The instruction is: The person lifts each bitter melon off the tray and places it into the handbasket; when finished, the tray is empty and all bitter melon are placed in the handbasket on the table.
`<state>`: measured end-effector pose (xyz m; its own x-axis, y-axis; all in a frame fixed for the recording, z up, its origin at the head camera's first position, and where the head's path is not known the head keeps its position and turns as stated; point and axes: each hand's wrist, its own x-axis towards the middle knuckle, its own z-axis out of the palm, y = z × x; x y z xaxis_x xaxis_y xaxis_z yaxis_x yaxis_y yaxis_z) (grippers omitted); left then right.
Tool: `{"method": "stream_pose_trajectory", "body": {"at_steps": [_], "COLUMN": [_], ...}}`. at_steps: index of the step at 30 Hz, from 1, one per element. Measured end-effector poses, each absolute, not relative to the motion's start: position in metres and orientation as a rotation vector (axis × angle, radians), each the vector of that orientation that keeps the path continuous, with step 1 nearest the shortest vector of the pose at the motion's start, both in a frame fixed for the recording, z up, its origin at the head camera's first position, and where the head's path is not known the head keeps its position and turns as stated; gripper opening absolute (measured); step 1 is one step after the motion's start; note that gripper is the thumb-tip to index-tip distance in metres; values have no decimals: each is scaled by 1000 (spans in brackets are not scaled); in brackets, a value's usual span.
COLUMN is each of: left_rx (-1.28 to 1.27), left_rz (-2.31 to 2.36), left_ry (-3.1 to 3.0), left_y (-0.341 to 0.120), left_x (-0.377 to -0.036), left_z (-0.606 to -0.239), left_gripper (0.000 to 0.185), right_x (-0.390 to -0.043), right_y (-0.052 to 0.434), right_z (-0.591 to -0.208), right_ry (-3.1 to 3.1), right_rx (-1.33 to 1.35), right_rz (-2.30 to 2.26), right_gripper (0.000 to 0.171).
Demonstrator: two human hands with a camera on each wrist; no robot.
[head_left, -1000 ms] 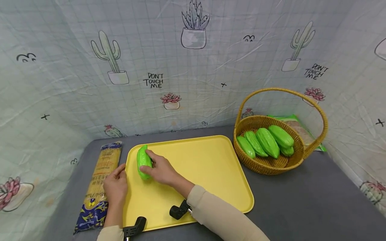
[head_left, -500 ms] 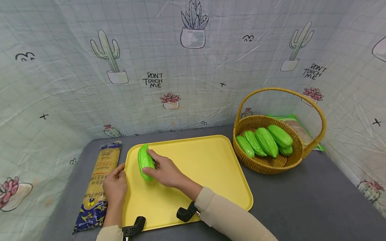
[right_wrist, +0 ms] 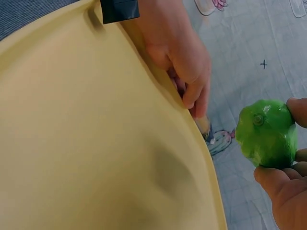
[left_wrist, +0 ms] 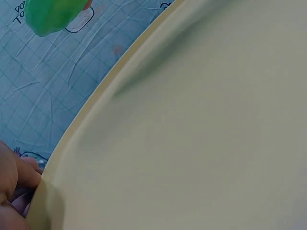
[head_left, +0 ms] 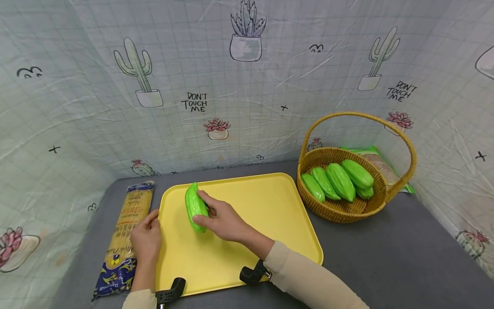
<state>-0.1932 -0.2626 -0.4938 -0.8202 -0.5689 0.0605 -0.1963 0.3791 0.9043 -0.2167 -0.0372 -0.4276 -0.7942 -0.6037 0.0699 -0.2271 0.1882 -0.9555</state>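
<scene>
My right hand (head_left: 200, 207) grips a green bitter gourd (head_left: 193, 204) between thumb and fingers, holding it just above the left part of the yellow tray (head_left: 266, 214). The right wrist view shows the gourd's (right_wrist: 266, 132) end pinched by my fingers (right_wrist: 288, 191), clear of the tray (right_wrist: 72, 143). My left hand (head_left: 146, 236) holds the tray's left rim, fingers curled over the edge (right_wrist: 184, 62). In the left wrist view, fingertips (left_wrist: 14, 177) sit at the rim of the tray (left_wrist: 192, 143), and the gourd (left_wrist: 53, 14) shows at the top.
A wicker basket (head_left: 347, 210) with a tall handle stands right of the tray and holds several more green gourds (head_left: 339, 182). A green packet (head_left: 380, 159) lies behind it. A pasta packet (head_left: 125, 238) lies left of the tray. Cactus-print cloth walls surround the grey table (head_left: 386, 266).
My right hand has carried the gourd a little to the right, away from the tray's left edge. The left hand has stayed on the rim.
</scene>
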Motion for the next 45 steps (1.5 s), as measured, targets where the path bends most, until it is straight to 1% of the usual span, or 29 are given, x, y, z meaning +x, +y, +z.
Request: {"method": "stream_pose_trajectory", "body": {"at_steps": [12, 32, 45], "left_rx": [655, 661, 656], "left_rz": [-1437, -1398, -1399], "left_ry": [-2281, -2305, -2303], "left_y": [-264, -265, -266], "left_x": [-192, -192, -192], "left_z": [-495, -495, -496], "left_gripper": [37, 37, 37], "right_x": [-214, -224, -222], "right_y": [-9, 49, 78], "right_z": [-423, -419, -414], "right_ry": [2137, 2226, 2290], "right_rx": [-772, -776, -770], "right_rz": [-1656, -1655, -1634], "right_gripper": [71, 73, 74]}}
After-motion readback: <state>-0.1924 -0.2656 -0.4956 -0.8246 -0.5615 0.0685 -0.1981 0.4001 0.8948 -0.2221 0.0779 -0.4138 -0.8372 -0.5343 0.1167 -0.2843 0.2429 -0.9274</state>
